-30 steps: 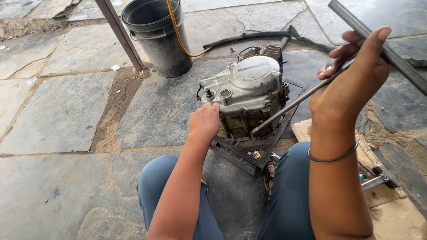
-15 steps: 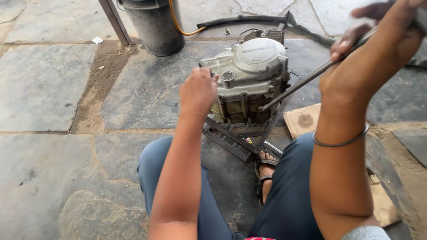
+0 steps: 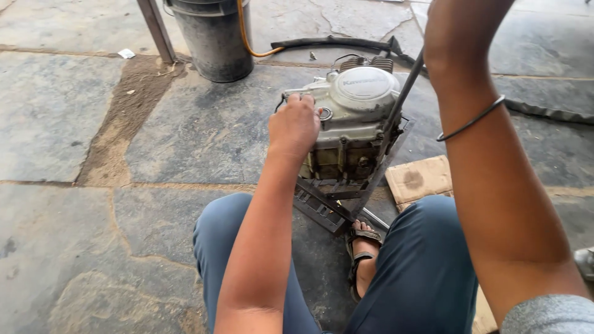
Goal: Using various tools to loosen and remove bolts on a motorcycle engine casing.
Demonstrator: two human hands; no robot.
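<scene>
A grey motorcycle engine [image 3: 362, 99] sits on a dark metal stand [image 3: 322, 207] on the stone floor, between my knees. My left hand [image 3: 294, 127] rests on the engine's left side cover, fingers curled against it. My right hand [image 3: 461, 25] is raised at the top edge of the view, fingers cut off, a thin bangle on the wrist. A long metal rod [image 3: 396, 117] runs from that hand down along the engine's right side to the stand.
A dark bucket [image 3: 210, 37] with a yellow hose [image 3: 244, 37] stands behind the engine, beside a slanted metal post [image 3: 154, 28]. A black hose [image 3: 334, 43] lies along the back. Cardboard [image 3: 417, 179] lies at the right. My sandalled foot [image 3: 365, 253] is under the stand.
My right hand has lifted higher, out of the top of the view, swinging the rod steeper. My left hand stays on the engine's side. The view has moved closer.
</scene>
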